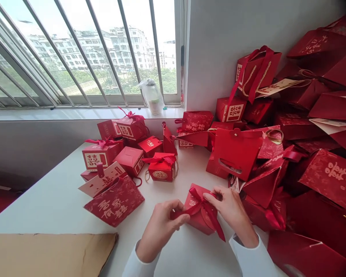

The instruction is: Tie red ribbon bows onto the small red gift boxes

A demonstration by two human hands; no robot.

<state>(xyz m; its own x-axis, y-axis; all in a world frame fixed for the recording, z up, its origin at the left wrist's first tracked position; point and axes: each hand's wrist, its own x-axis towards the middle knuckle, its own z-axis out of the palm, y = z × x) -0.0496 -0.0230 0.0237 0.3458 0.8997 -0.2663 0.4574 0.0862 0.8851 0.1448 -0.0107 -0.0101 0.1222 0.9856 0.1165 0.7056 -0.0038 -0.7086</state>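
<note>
Ribbon (202,201), satiny red, left hand (163,221) and right hand (231,206) pinching it, smooth card box (198,221) beneath

Pinching red ribbon (202,201) on a small red box (198,222) with left hand (163,224) and right hand (230,206) above a white worktop (57,204); framed by red boxes (132,159) left of that box, heaped red packaging (294,127) right of it, a barred window (103,57) beyond it.
</note>
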